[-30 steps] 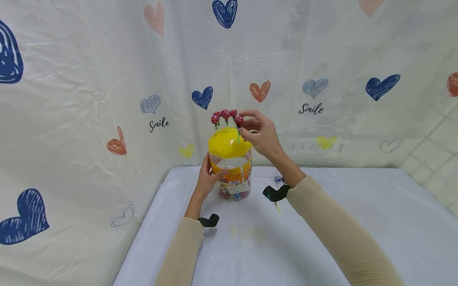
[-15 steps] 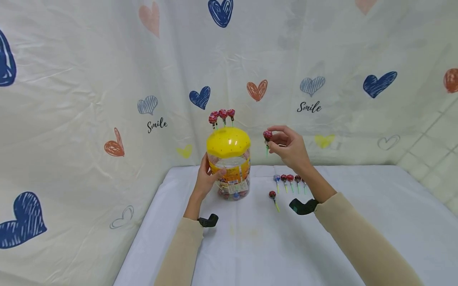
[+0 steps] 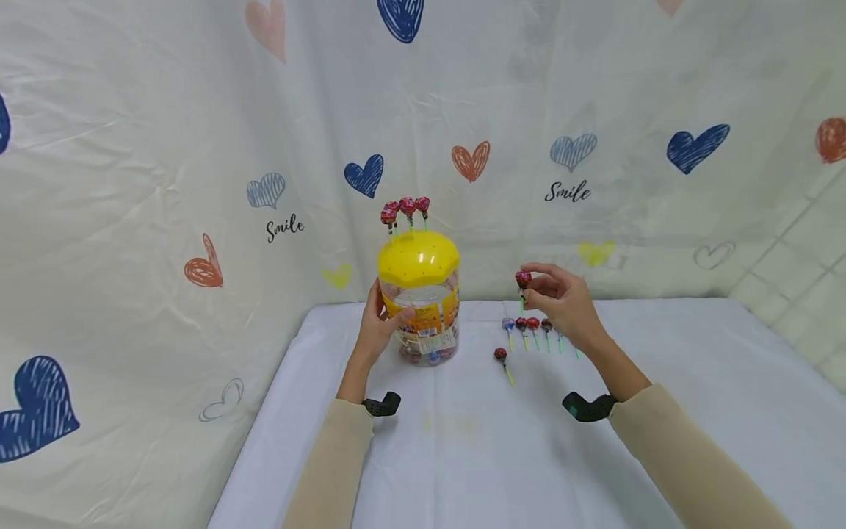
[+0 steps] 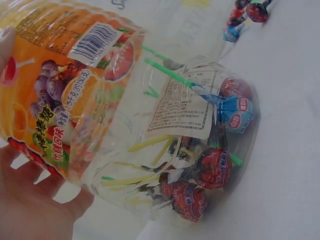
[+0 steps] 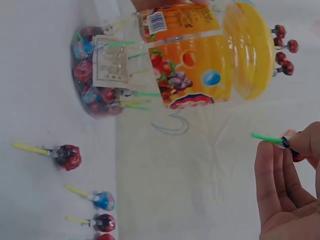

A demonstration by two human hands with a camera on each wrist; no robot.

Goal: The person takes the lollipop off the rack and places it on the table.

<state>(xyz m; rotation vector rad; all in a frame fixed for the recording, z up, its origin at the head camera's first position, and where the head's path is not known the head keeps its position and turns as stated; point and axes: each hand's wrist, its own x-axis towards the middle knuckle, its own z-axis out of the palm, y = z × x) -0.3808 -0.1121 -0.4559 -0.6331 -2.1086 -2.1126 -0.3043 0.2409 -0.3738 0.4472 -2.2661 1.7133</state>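
Note:
A clear candy jar (image 3: 428,312) with an orange label and a domed yellow lid (image 3: 418,257) stands upright on the table. My left hand (image 3: 378,330) grips its left side, thumb across the label. Several red lollipops (image 3: 407,207) stick up from the lid's far left part. To the right of the jar, my right hand (image 3: 565,301) pinches a red lollipop (image 3: 523,279) between thumb and fingers, with its green stick (image 5: 265,138) pointing down. Wrapped lollipops, among them a blue one (image 4: 235,114), lie in the bottom of the jar in the left wrist view.
On the white tablecloth (image 3: 463,455), a row of lollipops (image 3: 532,325) lies below my right hand, partly hidden by it at the right end. One dark red lollipop (image 3: 500,355) lies nearer than the row. Behind the table hangs a heart-printed curtain (image 3: 423,88).
My right hand has moved right and down from the lid with the lollipop, uncovering the row on the table. My left hand still grips the jar. The head view has shifted slightly.

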